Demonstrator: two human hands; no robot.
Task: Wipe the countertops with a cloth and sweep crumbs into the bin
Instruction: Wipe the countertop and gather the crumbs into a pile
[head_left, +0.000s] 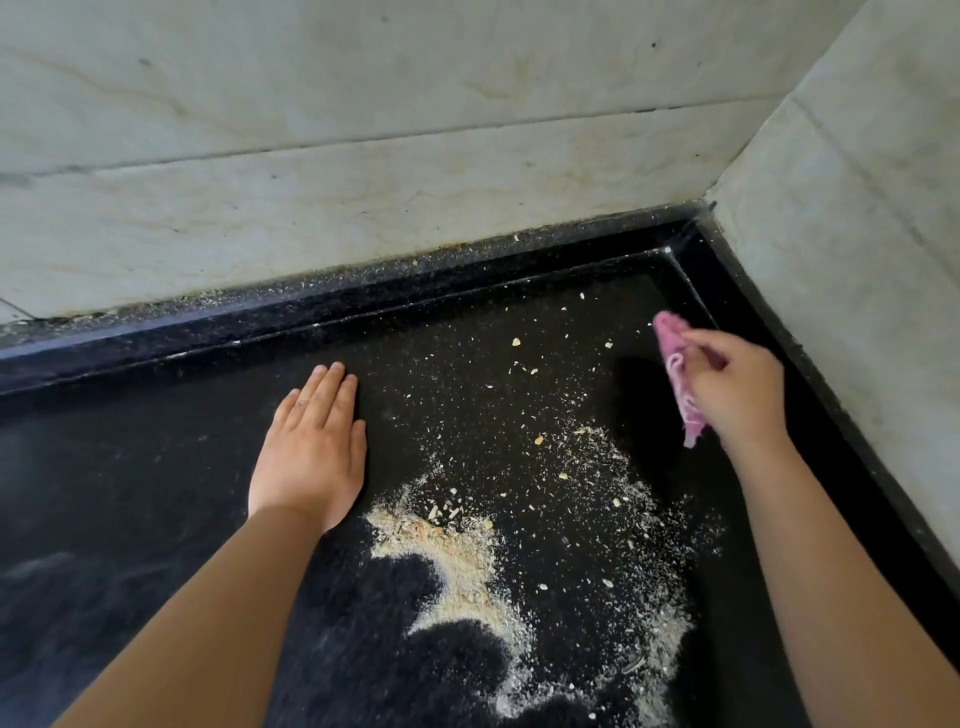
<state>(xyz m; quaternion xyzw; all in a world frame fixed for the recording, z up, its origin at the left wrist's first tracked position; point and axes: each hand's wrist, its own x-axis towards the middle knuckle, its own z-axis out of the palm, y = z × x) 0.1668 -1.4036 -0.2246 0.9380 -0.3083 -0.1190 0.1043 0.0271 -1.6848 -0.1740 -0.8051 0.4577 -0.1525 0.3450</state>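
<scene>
A black speckled countertop (156, 493) fills the lower view, in a corner between two walls. Pale crumbs (467, 561) lie scattered over its middle, thickest in a heap near the front centre, thinner toward the back. My left hand (311, 447) lies flat, palm down, on the counter just left of the crumbs, fingers together and holding nothing. My right hand (737, 389) is raised near the back right corner, shut on a bunched pink cloth (675, 358) that hangs from my fingers above the surface. No bin is in view.
A raised black lip (363, 296) runs along the back and right edges of the counter, with a few crumbs on it. Pale marble walls (363, 156) rise behind and on the right (857, 260), meeting at the corner.
</scene>
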